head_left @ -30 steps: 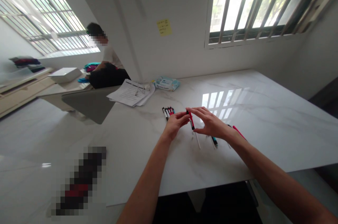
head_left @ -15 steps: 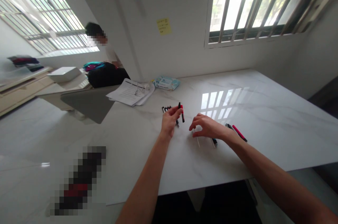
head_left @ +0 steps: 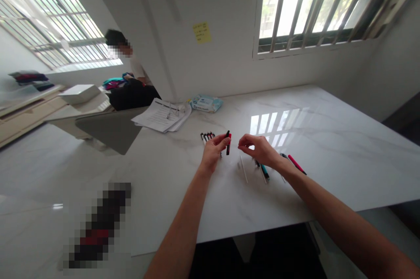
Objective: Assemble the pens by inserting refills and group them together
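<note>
Pen [head_left: 228, 149], black and red, was held above the table [head_left: 229, 213], pinched between the thumb and fingers of the left hand [head_left: 211, 153] (whether as one piece or two side by side could not be told). Its long axis was seen nearly upright in the view, one black end pointed up and away from the wearer, the other down and back; the writing end could not be made out. The step in hand was judged to be a steady hold by the left, and for any joint handling a short reach across the gap would have been called for. Just beside it the right hand [head_left: 260, 151] was curled, fingertips drawn together — anything pinched there could not be told. Farther out, a white stick [head_left: 244, 169], a teal pen [head_left: 264, 171] and a red pen [head_left: 297, 164] were spread — all lying on the table.
</note>
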### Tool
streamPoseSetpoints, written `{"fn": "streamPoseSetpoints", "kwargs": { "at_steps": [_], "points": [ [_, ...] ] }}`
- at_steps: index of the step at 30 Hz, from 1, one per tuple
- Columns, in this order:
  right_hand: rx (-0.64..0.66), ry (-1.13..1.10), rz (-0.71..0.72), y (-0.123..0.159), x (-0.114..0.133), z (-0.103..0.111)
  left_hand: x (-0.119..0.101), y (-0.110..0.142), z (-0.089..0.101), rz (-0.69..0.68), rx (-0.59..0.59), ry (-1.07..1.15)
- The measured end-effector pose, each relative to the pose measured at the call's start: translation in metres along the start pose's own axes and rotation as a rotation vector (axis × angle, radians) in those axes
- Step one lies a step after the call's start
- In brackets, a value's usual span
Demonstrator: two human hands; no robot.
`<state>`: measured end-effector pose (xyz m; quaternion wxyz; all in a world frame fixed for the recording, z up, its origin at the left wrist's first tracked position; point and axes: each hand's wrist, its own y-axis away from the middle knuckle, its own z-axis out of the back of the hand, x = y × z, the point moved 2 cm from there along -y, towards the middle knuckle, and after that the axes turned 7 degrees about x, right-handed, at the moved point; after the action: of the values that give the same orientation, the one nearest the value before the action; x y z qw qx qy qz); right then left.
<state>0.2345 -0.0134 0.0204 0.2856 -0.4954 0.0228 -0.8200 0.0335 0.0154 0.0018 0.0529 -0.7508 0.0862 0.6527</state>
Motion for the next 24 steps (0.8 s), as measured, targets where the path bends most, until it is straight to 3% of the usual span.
{"fn": "streamPoseSetpoints", "kwargs": {
  "at_steps": [3, 8, 15, 21, 24],
  "points": [
    [-0.118, -0.033, -0.026, -0.002, -0.005, 0.005, 0.0, 0.001, -0.003, 0.001, 0.062, -0.048],
    [-0.183, -0.077, -0.06, -0.005, -0.007, 0.01, -0.006, 0.005, -0.009, -0.025, 0.121, -0.114],
    [-0.144, -0.269, -0.086, -0.005, -0.004, 0.011, -0.014, 0.008, -0.013, -0.058, 0.134, -0.142],
    [-0.035, -0.125, -0.142, -0.006, -0.003, 0.012, -0.013, 0.01, -0.016, -0.045, 0.191, -0.151],
    [-0.05, -0.086, -0.145, -0.007, -0.003, 0.015, -0.013, 0.01, -0.016, -0.035, 0.187, -0.143]
  ]
}}
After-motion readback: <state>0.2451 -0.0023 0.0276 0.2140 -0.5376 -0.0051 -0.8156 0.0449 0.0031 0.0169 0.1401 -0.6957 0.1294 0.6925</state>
